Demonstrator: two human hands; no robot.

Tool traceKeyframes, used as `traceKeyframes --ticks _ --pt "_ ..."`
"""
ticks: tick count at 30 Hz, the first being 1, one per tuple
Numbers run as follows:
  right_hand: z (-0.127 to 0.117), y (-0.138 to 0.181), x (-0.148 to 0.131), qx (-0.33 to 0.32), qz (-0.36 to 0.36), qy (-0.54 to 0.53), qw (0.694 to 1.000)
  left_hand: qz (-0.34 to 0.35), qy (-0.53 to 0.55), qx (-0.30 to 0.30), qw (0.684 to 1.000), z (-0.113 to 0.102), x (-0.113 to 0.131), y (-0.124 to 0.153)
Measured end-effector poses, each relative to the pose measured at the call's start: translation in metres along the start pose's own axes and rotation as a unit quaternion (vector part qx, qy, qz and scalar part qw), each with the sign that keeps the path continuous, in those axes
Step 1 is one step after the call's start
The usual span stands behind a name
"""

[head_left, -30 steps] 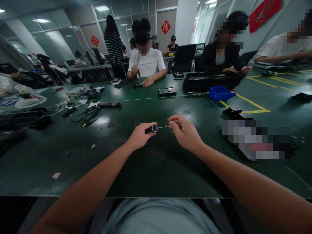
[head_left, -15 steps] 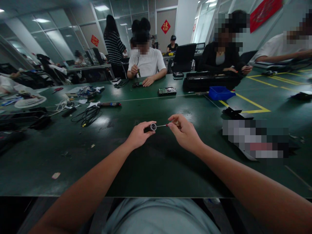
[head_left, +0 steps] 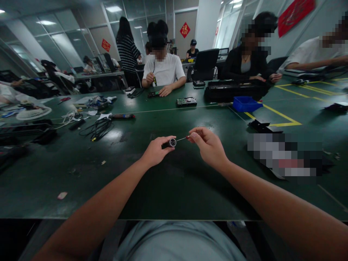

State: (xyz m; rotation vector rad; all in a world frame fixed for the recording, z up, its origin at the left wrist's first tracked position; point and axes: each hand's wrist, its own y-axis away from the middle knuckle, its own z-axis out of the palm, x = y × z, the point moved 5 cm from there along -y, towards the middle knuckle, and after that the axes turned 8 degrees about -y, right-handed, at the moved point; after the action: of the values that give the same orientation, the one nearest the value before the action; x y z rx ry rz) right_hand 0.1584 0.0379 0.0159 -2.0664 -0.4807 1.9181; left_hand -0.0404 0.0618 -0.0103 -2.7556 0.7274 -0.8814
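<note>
left hand: fingers clenched around small black cylinder, held just above the green worktable, near its middle | right hand: fingertips pinching thin precision screwdriver above the worktable, tip at the cylinder's round silver face | blue bin: worktable's far right | black cable coil: worktable's far left

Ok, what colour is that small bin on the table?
The small bin is blue, seen best in the head view.
</note>
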Motion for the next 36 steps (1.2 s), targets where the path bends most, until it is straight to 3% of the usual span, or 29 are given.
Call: traceKeyframes --ticks 6,10,14,22,27,36 --pt "-0.001 -0.004 0.015 0.045 0.071 -0.093 0.992 0.027 -0.002 0.005 1.000 -0.001 0.002 0.000" --pt "-0.004 -0.007 0.035 0.074 0.175 -0.186 0.964 0.070 0.003 0.014 0.997 -0.003 0.006 0.000" --pt "-0.008 -0.010 0.047 0.084 0.243 -0.233 0.938 0.061 -0.023 0.009 0.998 -0.004 0.007 -0.001" --pt "-0.011 -0.011 0.032 0.092 0.143 -0.166 0.971 0.030 -0.043 -0.009 0.999 -0.004 0.006 -0.001" --pt "-0.009 -0.009 0.019 0.056 0.063 -0.046 0.995 0.037 -0.055 -0.010 0.998 -0.004 0.009 -0.002" --pt "-0.004 -0.004 0.001 0.004 0.004 0.140 0.990 0.075 -0.106 -0.031 0.991 0.005 0.005 -0.001"
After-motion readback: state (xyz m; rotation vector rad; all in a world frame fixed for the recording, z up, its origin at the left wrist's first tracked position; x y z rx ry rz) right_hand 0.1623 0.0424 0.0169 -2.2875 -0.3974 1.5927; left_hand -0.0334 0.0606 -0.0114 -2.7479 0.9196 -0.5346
